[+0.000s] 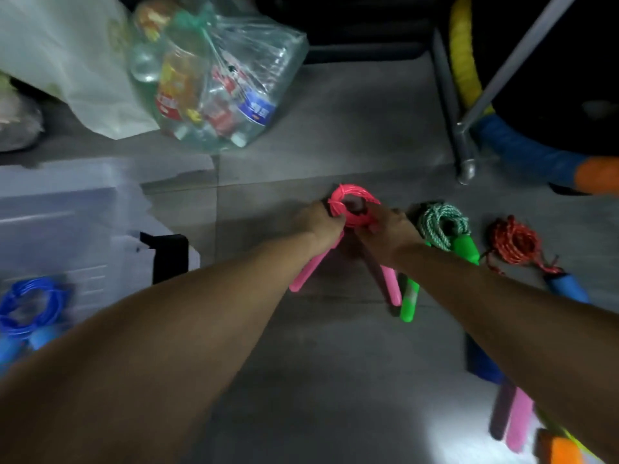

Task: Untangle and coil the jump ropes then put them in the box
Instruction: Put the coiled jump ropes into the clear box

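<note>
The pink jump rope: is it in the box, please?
No, left hand and right hand hold the pink jump rope outside the box.

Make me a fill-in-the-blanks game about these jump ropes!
The coiled rope held by the left hand and right hand is ___.
The handles of the green-and-white rope are ___.
The handle of the red rope is ___.
Missing words: pink, green, blue.

Open grey floor (335,128) stretches beyond the hands toward the bottle bag (217,78). A green-handled rope (442,226) crowds the right; a clear box (67,222) flanks the left.
</note>
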